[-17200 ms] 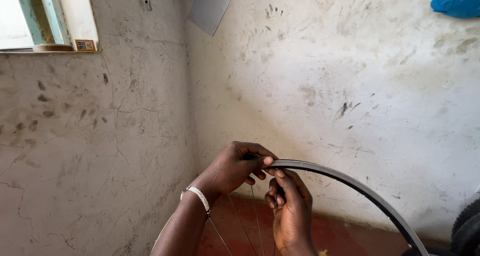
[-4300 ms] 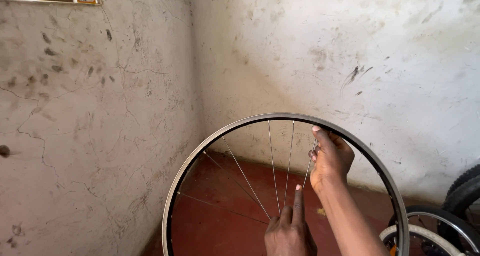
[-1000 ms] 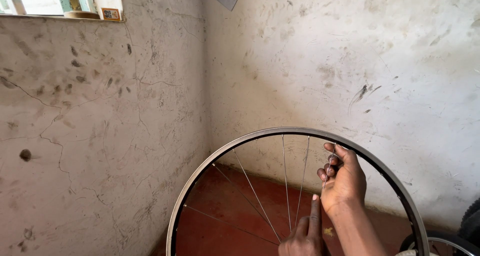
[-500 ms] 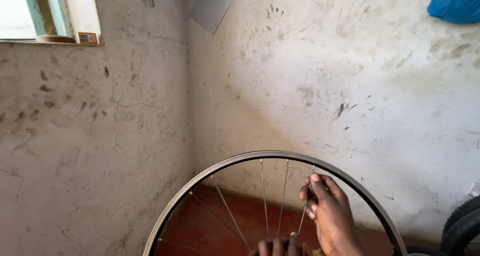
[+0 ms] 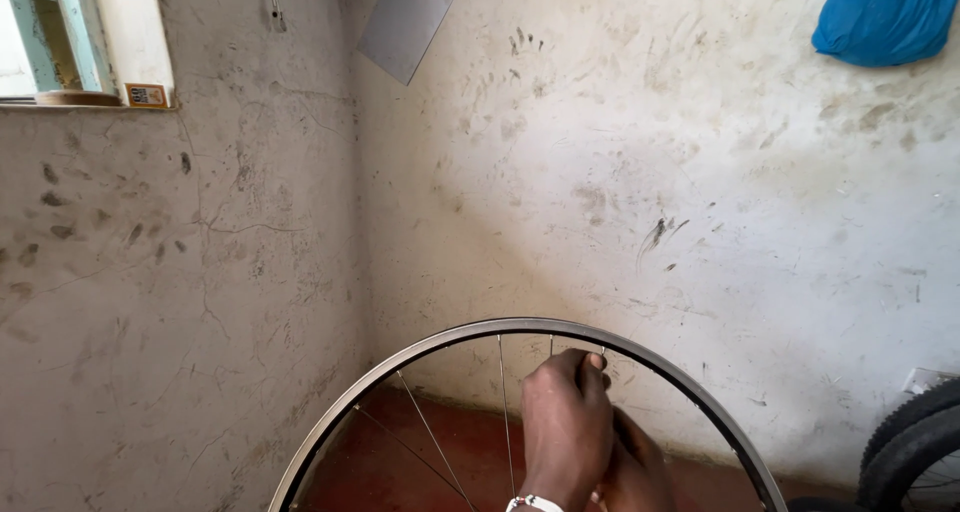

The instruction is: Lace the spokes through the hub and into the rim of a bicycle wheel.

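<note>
A bare bicycle wheel rim (image 5: 440,344) with thin metal spokes (image 5: 503,412) stands upright at the bottom of the head view, close to a wall corner. My left hand (image 5: 565,422), with a beaded bracelet at the wrist, reaches up inside the rim. Its fingertips are pinched around a spoke just under the top of the rim. My right hand (image 5: 640,472) sits lower and behind the left one, largely hidden by it, among the spokes. What it holds cannot be seen.
Stained plaster walls meet in a corner behind the wheel. A black tyre (image 5: 925,442) leans at the right edge. A blue bag (image 5: 885,17) hangs top right, a grey sheet (image 5: 405,22) is pinned up high, and a window (image 5: 60,42) sits top left. The floor (image 5: 400,462) is red.
My left hand has come up from the bottom edge to the spoke near the rim top. My right hand has dropped lower behind it. The view has tilted up a little.
</note>
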